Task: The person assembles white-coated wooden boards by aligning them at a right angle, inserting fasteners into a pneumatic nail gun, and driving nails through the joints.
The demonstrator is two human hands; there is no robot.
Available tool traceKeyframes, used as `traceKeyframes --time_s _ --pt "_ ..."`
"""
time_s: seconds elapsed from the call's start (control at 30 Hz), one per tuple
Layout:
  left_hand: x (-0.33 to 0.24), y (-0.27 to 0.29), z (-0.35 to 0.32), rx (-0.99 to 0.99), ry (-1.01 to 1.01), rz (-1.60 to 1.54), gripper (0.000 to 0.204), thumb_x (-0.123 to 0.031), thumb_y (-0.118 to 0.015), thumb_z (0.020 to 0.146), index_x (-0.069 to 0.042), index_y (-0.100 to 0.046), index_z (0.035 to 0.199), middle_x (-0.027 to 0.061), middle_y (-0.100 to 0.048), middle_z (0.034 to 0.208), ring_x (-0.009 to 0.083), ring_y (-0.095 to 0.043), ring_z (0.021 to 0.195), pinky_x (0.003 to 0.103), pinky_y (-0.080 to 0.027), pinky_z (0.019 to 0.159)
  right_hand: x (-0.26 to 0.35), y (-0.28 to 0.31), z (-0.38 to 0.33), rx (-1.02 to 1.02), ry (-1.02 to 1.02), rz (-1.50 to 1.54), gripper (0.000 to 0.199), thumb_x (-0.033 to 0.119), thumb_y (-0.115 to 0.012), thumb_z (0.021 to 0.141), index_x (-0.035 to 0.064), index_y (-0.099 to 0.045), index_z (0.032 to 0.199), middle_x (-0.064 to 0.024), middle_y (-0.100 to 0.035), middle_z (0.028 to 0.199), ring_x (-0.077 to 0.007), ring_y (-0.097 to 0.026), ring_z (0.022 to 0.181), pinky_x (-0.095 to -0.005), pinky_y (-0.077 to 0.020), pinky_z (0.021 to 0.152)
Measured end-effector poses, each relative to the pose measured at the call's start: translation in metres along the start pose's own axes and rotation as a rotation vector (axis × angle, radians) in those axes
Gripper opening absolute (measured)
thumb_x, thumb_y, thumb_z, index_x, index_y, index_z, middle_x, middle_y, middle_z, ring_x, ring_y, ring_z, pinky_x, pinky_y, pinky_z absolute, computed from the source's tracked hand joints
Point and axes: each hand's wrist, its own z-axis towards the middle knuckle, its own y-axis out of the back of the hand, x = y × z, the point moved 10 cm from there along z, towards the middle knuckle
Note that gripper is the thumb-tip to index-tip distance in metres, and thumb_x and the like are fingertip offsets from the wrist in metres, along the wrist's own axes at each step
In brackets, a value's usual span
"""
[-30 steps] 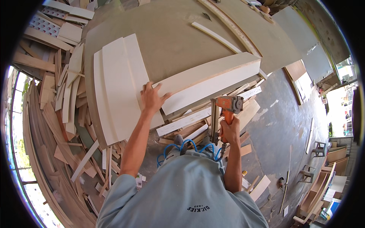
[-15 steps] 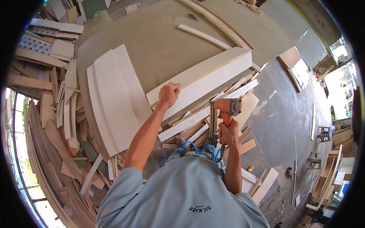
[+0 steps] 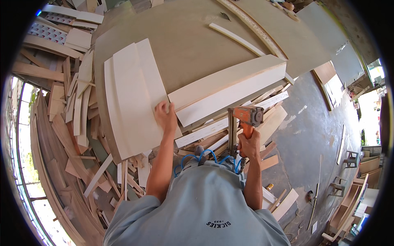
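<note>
On the desk [image 3: 188,41], stacked white panels [image 3: 132,98] lie left of a long white board assembly [image 3: 230,88], likely stiff, fairly light, best held by its edges. The orange nail gun [image 3: 247,112], probably heavy, sits clamped by its handle [image 3: 247,130] in the right grip [image 3: 249,145], off the assembly's near side. The left grip [image 3: 166,117] curls beside the assembly's left end; whether it pinches anything, I cannot tell.

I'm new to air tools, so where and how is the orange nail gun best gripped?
Probably by the slim handle of the nail gun, from the right, near side: it juts toward the person from the bulky head, and the magazine runs along its left. The right hand grips it there.
</note>
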Motion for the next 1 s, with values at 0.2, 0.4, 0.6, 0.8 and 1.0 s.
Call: traceKeyframes --time_s 0.2,0.4,0.6,0.8,1.0 --pt "0.044 -0.024 -0.052 0.421 0.38 -0.32 0.036 -0.027 -0.066 0.096 0.002 -0.066 0.118 0.014 -0.071 0.11 0.0197 -0.065 0.102 0.033 -0.049 0.089 0.0 -0.008 0.012 0.023 0.031 -0.025 0.024 0.003 -0.059 0.082 -0.0055 -0.061 0.104 -0.0059 -0.057 0.058 -0.0126 -0.055 0.043 -0.0273 -0.0425 0.04" --pt "0.033 -0.024 -0.049 0.296 0.275 -0.219 0.038 -0.032 -0.064 0.098 0.002 -0.067 0.114 0.0078 -0.07 0.097 0.0153 -0.061 0.087 0.033 -0.048 0.076 0.01 -0.021 0.008 0.067 0.055 -0.055 0.023 0.004 -0.06 0.082 -0.0061 -0.061 0.102 -0.0061 -0.056 0.057 -0.0127 -0.055 0.043 -0.0279 -0.0423 0.039" --pt "0.031 -0.03 -0.054 0.336 0.414 -0.271 0.034 -0.029 -0.061 0.1 0.001 -0.065 0.115 0.0046 -0.065 0.088 0.014 -0.062 0.081 0.032 -0.047 0.071 0.02 -0.032 0.006 0.118 0.071 -0.108 0.025 0.006 -0.06 0.082 -0.0051 -0.06 0.104 -0.0058 -0.056 0.057 -0.013 -0.055 0.043 -0.0284 -0.042 0.039" --pt "0.021 -0.047 -0.067 0.327 0.626 -0.609 0.027 -0.024 -0.051 0.105 0.002 -0.053 0.113 0.0069 -0.06 0.087 0.0161 -0.067 0.062 0.026 -0.042 0.054 0.031 -0.043 0.01 0.149 0.085 -0.122 0.024 0.005 -0.061 0.082 -0.0049 -0.06 0.104 -0.0058 -0.056 0.057 -0.0129 -0.055 0.043 -0.0286 -0.0428 0.04" --pt "0.026 -0.049 -0.065 0.158 0.474 -0.607 0.021 -0.018 -0.047 0.106 0.003 -0.049 0.11 0.0057 -0.053 0.085 0.0217 -0.072 0.065 0.027 -0.043 0.05 0.037 -0.058 0.014 0.193 0.1 -0.151 0.025 0.005 -0.061 0.082 -0.006 -0.06 0.104 -0.0066 -0.057 0.057 -0.0133 -0.056 0.044 -0.0291 -0.0436 0.039"
